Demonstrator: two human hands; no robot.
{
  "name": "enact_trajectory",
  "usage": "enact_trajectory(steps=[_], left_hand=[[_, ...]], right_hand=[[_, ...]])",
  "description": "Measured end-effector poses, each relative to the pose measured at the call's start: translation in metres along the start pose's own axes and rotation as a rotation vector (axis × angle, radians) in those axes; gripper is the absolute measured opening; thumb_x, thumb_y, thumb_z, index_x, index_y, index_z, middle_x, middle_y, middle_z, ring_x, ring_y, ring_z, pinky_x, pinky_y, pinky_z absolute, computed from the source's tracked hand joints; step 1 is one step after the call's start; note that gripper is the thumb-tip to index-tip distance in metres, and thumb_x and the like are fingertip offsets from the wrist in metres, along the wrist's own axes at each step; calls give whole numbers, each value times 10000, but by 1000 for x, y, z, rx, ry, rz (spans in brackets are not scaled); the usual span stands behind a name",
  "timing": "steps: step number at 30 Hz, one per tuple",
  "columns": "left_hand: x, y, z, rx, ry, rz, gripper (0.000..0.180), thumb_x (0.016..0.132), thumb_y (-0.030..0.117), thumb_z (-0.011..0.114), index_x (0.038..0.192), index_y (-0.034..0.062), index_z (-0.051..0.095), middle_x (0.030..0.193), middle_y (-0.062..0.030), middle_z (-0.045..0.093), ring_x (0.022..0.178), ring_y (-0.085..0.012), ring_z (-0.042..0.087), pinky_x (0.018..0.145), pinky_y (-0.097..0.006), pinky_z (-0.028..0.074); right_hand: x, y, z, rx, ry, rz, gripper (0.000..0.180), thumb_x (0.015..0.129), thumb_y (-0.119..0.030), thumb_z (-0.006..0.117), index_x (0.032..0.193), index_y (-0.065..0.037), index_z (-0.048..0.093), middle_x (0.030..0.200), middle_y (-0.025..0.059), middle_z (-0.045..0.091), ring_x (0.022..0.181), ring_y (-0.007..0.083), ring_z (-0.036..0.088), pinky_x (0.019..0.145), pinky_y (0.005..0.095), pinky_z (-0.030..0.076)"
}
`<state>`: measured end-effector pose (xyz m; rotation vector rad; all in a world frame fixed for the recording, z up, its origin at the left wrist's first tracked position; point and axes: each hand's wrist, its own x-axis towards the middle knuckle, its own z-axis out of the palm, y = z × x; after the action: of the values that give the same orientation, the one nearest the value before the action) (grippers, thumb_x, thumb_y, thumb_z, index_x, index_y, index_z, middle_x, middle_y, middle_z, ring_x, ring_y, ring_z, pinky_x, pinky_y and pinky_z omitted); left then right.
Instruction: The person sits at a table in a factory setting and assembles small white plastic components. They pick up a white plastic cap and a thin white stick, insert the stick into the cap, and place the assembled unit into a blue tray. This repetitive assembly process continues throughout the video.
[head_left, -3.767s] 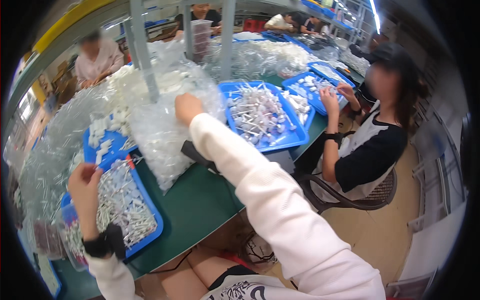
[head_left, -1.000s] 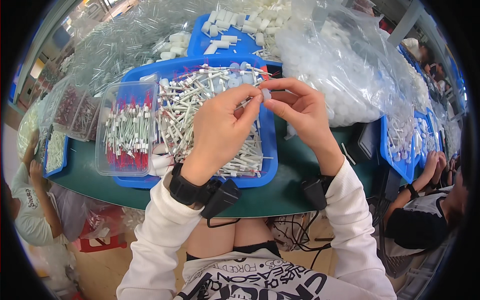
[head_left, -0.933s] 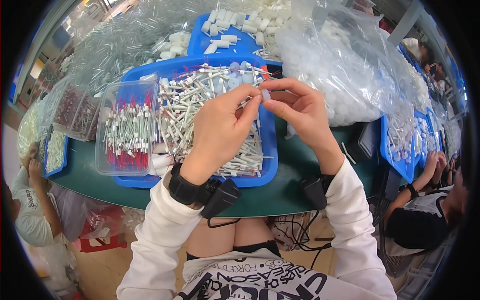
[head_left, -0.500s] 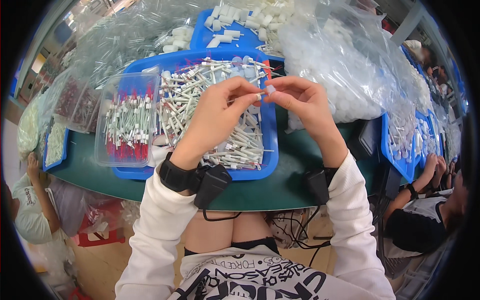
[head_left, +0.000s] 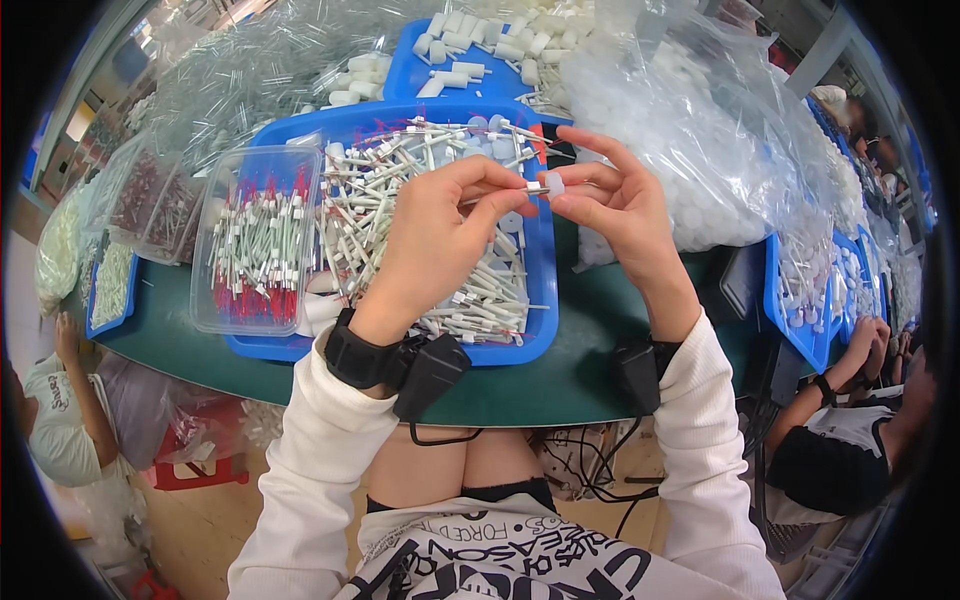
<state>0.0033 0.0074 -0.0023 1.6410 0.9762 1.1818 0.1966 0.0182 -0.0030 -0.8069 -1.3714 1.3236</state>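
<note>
My left hand pinches a slim wired part with a small white block at its end. Thumb and fingers of my right hand hold a small, round, whitish cap, its index finger lifted away. Cap and white block meet, or nearly so, over the right rim of a blue tray. Below my left hand the tray holds a heap of like white parts with thin red wires. A see-through box with bundled red-ended wired pieces stands in the tray's left side.
A bag of white caps stands right of the tray. Behind are another blue tray with white cylinders and heaped plastic bags. Black cables hang below the table. People work on both sides.
The cap and the white block have come together, a little further right. My right index finger has lifted off the cap.
</note>
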Motion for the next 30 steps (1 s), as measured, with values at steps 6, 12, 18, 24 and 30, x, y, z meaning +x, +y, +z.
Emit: enact_trajectory(steps=[6, 12, 18, 24, 30], left_hand=[[-2, 0, 1, 89, 34, 88, 83, 851, 18, 565, 891, -3, 634, 801, -92, 693, 684, -93, 616, 571, -211, 439], [-6, -1, 9, 266, 173, 308, 72, 825, -16, 565, 862, 11, 620, 761, -140, 669, 675, -252, 669, 582, -302, 503], [-6, -1, 11, 456, 254, 495, 119, 784, -55, 571, 867, 17, 616, 755, -127, 648, 685, -283, 636, 588, -335, 491], [-8, 8, 9, 678, 230, 600, 183, 754, -100, 578, 875, 20, 644, 767, -126, 652, 692, -269, 638, 584, -321, 494], [-5, 2, 3, 469, 146, 478, 128, 794, -75, 571, 870, 5, 637, 760, -125, 666, 689, -227, 670, 595, -280, 502]], right_hand=[[0, 9, -4, -71, -18, 20, 298, 758, 35, 703, 1043, 64, 621, 944, 142, 670, 862, 178, 667, 786, 259, 527], [-2, 12, 4, -15, 5, -31, 255, 747, 47, 709, 989, 54, 628, 945, 140, 673, 869, 184, 667, 792, 271, 529], [-3, 15, 9, 100, 42, -10, 253, 761, 40, 703, 1000, 23, 623, 961, 124, 677, 887, 157, 652, 807, 267, 520], [-4, 15, 9, 97, 50, 32, 243, 766, 32, 702, 996, 17, 625, 954, 110, 681, 886, 144, 651, 814, 260, 512], [-4, 8, 4, -70, -44, -65, 229, 761, 39, 701, 979, 22, 632, 937, 107, 680, 868, 159, 661, 793, 268, 521]])
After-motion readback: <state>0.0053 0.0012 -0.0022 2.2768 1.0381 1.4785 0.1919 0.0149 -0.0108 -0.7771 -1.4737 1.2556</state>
